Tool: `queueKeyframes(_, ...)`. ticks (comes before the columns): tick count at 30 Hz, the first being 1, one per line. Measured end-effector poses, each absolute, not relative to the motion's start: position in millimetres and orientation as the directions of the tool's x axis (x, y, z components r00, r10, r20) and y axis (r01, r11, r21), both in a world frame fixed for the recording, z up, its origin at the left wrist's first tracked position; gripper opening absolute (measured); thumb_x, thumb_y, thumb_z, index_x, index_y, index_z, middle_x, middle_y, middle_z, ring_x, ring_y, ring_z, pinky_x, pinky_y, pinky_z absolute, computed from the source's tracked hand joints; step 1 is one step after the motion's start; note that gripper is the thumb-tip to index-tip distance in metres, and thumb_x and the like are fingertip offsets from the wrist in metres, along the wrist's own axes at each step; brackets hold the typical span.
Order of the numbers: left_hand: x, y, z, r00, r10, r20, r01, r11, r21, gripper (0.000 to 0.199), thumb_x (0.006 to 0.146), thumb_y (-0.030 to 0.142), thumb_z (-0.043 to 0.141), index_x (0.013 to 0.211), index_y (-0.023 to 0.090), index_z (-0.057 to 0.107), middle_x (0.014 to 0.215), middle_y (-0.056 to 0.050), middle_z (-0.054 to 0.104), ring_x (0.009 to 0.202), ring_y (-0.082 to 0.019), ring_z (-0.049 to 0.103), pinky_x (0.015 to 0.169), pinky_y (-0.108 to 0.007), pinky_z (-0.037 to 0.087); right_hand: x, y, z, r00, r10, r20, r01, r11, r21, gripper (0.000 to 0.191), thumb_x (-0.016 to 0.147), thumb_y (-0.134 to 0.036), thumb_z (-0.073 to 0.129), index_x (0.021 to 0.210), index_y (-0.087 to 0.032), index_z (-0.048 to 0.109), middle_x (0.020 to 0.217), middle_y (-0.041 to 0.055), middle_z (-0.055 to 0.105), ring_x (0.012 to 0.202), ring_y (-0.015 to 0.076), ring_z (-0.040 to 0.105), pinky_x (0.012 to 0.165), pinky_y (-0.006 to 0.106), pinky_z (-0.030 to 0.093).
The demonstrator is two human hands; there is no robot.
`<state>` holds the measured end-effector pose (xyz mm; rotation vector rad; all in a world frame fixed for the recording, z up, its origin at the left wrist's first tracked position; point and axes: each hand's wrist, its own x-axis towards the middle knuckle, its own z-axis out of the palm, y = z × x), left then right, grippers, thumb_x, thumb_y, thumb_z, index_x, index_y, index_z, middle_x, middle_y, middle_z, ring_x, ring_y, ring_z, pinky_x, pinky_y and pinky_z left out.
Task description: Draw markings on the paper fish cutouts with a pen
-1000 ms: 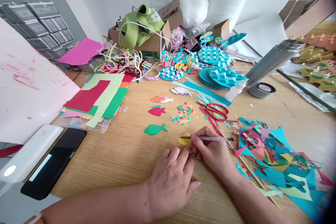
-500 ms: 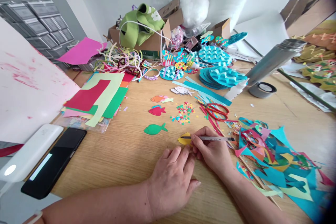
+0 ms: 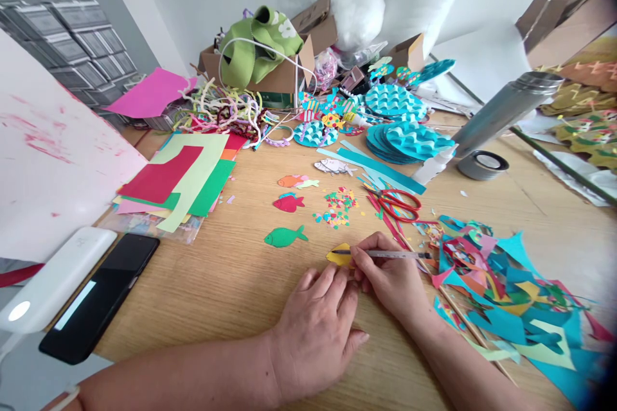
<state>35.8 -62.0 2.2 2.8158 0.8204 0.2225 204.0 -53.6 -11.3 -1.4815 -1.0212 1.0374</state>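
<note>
A slim pen is gripped in my right hand, its dark tip touching a yellow paper cutout. My right fingers cover the cutout's right part. My left hand lies palm down on the table, fingers stretched out, with its fingertips at the cutout's lower edge. Left of the cutout lies a green paper fish. Farther back are a red paper fish, an orange and pale green fish and a white fish with drawn outlines. Small confetti bits lie beside them.
Red-handled scissors lie beyond my right hand, with paper scraps to the right. Blue scalloped discs, a glue bottle and a steel flask stand behind. Coloured paper and a phone are left.
</note>
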Motion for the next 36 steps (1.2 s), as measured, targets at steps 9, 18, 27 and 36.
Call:
queueKeyframes(9,36.1,-61.9,3.8,0.836,0.542,0.082,0.512,-0.825,0.238,0.049,0.099,0.047,0.044,0.132,0.012,0.05,0.138,-0.013,0.05,0.129,-0.027,0.041,0.105,-0.043,0.034,203.8,-53.5,-9.6,0.27,0.956,-0.111,0.091,-0.14,-0.986,0.039,0.075,-0.055,0.072,0.07,-0.021,0.053,0.046,-0.003,0.057,0.033,0.0099,0.047,0.032,0.02,0.037)
queueKeyframes(18,35.7,-61.6,1.8,0.837,0.539,0.091,0.51,-0.83,0.225,0.05,0.099,0.047,0.042,0.134,0.012,0.049,0.14,-0.013,0.05,0.132,-0.027,0.039,0.107,-0.044,0.032,203.7,-52.5,-8.8,0.272,0.955,-0.116,0.103,-0.149,-0.983,0.042,0.073,-0.059,0.071,0.069,-0.022,0.053,0.046,-0.0029,0.057,0.032,0.0104,0.047,0.032,0.02,0.038)
queueKeyframes(27,35.9,-61.2,3.2,0.834,0.546,0.084,0.516,-0.824,0.234,0.05,0.099,0.048,0.043,0.133,0.012,0.049,0.14,-0.013,0.05,0.132,-0.027,0.04,0.107,-0.043,0.033,202.9,-52.2,-7.2,0.289,0.95,-0.119,0.108,-0.156,-0.982,0.042,0.073,-0.059,0.071,0.068,-0.022,0.053,0.045,-0.0029,0.056,0.032,0.0103,0.047,0.031,0.02,0.037)
queueKeyframes(36,34.8,-62.0,2.1,0.838,0.54,0.082,0.509,-0.826,0.241,0.051,0.1,0.048,0.041,0.134,0.012,0.048,0.141,-0.013,0.049,0.133,-0.027,0.038,0.108,-0.044,0.031,202.6,-52.8,-8.1,0.283,0.954,-0.104,0.122,-0.143,-0.982,0.042,0.073,-0.059,0.071,0.068,-0.022,0.052,0.046,-0.0027,0.056,0.032,0.01,0.047,0.031,0.02,0.037)
